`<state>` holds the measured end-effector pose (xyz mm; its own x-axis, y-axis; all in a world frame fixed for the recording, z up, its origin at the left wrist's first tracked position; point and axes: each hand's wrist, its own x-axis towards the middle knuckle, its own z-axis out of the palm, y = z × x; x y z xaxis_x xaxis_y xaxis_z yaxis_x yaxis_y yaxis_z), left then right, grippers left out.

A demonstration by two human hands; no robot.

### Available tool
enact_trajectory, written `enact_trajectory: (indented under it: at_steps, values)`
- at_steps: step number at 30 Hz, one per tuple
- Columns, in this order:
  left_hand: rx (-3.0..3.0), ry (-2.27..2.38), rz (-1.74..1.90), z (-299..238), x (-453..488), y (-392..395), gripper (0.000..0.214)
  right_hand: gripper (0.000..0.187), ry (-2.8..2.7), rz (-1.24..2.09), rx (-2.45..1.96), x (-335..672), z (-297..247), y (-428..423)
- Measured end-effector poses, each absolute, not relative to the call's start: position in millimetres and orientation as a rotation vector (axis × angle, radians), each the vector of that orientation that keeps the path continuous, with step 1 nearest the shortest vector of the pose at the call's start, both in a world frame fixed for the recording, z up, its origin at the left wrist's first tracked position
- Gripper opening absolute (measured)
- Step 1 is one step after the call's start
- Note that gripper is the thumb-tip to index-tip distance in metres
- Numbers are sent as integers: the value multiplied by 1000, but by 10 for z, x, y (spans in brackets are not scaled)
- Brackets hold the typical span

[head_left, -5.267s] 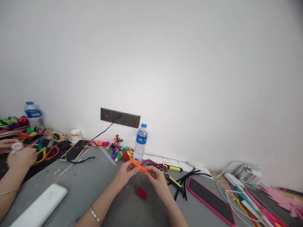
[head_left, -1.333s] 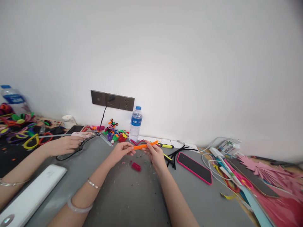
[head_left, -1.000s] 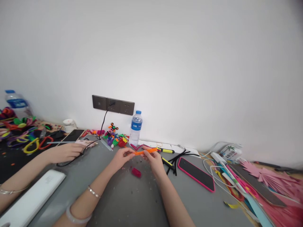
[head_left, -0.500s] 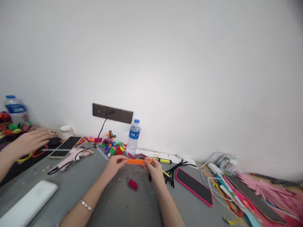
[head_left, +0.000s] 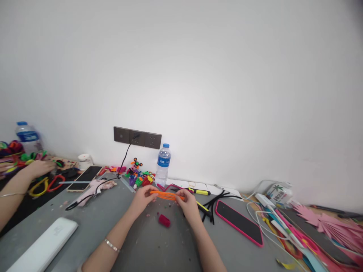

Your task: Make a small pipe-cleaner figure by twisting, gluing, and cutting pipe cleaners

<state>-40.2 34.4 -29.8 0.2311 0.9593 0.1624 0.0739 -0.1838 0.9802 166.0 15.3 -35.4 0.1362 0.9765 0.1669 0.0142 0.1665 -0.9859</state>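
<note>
A small bundle of orange pipe cleaners is stretched level between my two hands above the grey table. My left hand pinches its left end, and my right hand pinches the right end. Just below lies a short dark-pink fuzzy roll on the tabletop. Beside my right hand are black pipe cleaners and a yellow-and-black tool, partly overlapped by other things.
A water bottle stands behind my hands, near colourful pipe-cleaner figures. A pink-edged phone lies right; a glue gun and white power bank lie left. A co-worker's hand is at far left.
The view has shifted slightly, so things appear further right. The orange strands look more spread apart between my hands. The co-worker's hand has drawn to the left.
</note>
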Motion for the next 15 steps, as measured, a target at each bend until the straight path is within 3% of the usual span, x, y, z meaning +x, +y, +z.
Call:
enact_trajectory:
  at_steps: [9,15]
  values:
    - [1445,1097,1161,-386,-437,408,23,19,-1208,752,-1244,1734,-273,134]
    - [1468,1185,1178,-418,-451,412,27,29,-973,878,-1161,1791,-281,172]
